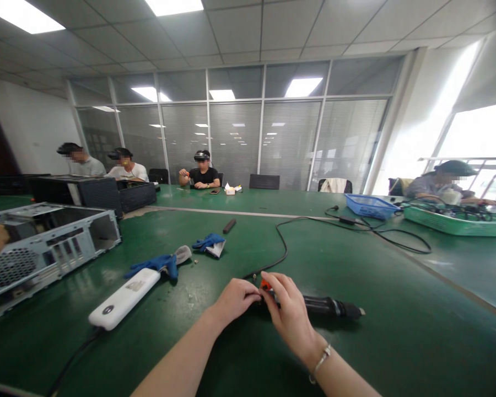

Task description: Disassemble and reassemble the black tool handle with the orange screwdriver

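Observation:
A black electric screwdriver lies on the green table, its tip pointing right. My left hand is closed at the tool's rear end, thumb and forefinger pinched on something too small to make out. My right hand reaches over the tool's rear part from the right, its fingertips meeting those of my left hand. Between them an orange-red piece shows, partly covered by my right fingers. A black cable runs away from the tool's rear end.
A white power strip and blue gloves lie to the left, near an open metal computer case. A dark bar lies farther back. Blue and green baskets stand at the right. Several people sit around.

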Motion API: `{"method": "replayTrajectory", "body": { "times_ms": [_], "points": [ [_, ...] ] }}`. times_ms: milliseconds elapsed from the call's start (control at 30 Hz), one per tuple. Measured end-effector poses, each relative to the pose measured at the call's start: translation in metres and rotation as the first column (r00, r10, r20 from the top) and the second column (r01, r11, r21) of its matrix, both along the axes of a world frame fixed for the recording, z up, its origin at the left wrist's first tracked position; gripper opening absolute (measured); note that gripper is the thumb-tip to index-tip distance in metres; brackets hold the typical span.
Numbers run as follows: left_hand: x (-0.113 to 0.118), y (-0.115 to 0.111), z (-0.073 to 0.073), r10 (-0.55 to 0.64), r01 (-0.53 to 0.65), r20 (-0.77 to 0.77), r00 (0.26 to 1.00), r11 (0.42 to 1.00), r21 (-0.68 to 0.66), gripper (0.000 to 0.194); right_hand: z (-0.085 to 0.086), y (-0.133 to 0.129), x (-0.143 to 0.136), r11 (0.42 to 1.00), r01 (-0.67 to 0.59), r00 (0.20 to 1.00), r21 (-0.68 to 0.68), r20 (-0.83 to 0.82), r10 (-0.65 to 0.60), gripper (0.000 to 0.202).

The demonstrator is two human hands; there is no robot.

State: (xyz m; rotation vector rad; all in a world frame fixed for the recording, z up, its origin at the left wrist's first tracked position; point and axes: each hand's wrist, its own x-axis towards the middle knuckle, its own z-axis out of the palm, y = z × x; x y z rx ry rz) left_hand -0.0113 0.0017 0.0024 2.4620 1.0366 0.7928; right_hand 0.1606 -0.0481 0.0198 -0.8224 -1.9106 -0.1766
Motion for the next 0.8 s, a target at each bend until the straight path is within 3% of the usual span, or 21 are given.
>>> {"method": "replayTrajectory", "body": {
  "times_ms": [133,333,567,800],
  "points": [
    [0.0005,-0.0009,0.0021,0.006,-0.006,0.005,1.0,1.0,0.007,0.017,-0.001,-0.0008,-0.0009,0.999,-0.048,0.999,-0.025,0.018,0.048,0.05],
    [0.0004,-0.0016,0.0028,0.014,-0.014,-0.013,1.0,1.0,0.015,0.018,-0.0015,-0.0004,-0.0002,1.0,0.013,1.0,-0.002,-0.009,-0.013,0.046],
    [0.0003,-0.0013,0.0024,0.017,-0.018,-0.021,1.0,1.0,-0.014,0.019,-0.0022,-0.0009,-0.0015,0.999,-0.045,0.999,-0.031,-0.005,0.044,0.05],
    [0.0006,-0.0007,0.001,0.006,-0.006,-0.004,1.0,1.0,0.005,0.019,-0.0004,-0.001,0.0,1.0,-0.002,1.0,0.007,0.01,0.002,0.045]
  ]
}}
